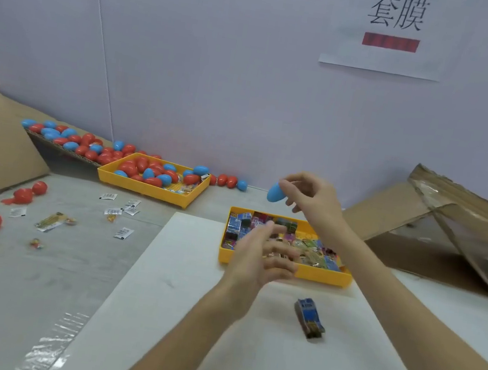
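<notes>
Packet foremost; right hand grips egg; sign: 套膜.

blue egg, yellow tray

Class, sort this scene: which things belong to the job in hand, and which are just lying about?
In the job: right hand, blue egg it holds, left hand, tray of packets, blue packet on the white sheet.
Lying about: loose red eggs, white sachets, cardboard, wall sign.
</notes>
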`<action>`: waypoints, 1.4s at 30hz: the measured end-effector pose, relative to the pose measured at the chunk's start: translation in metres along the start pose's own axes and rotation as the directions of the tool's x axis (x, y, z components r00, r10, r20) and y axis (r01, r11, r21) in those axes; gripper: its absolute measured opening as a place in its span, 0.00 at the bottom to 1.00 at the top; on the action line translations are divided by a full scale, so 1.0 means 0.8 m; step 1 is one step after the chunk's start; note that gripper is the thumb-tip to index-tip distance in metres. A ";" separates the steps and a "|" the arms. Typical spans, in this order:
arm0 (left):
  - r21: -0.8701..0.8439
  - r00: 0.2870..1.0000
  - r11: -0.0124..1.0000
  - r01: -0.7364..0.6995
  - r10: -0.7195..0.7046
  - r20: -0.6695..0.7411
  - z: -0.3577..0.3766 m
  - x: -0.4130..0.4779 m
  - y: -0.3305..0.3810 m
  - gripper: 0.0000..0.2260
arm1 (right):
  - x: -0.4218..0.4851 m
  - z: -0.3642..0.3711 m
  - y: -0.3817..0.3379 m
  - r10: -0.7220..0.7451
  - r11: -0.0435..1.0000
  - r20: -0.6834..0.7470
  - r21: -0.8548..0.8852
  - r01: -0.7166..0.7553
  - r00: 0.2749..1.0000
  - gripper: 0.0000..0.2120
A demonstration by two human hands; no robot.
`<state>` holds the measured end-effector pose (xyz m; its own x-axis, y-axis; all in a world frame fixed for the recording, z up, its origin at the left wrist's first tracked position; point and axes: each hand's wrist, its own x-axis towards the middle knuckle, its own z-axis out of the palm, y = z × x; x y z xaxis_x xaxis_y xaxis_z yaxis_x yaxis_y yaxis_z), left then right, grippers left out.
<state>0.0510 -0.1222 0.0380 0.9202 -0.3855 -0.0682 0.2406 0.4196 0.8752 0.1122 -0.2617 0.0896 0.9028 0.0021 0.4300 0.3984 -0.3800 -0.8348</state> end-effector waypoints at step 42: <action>0.238 0.998 0.970 -0.057 0.051 0.035 -0.013 -0.011 -0.015 0.09 | -0.115 -0.063 0.050 0.068 0.997 -0.377 0.003 -0.072 0.924 0.10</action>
<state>0.0434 -0.1149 0.0230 0.9199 -0.3922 -0.0071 0.1070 0.2334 0.9665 0.0371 -0.3237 0.0344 0.7999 -0.3727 0.4704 0.3332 -0.3761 -0.8646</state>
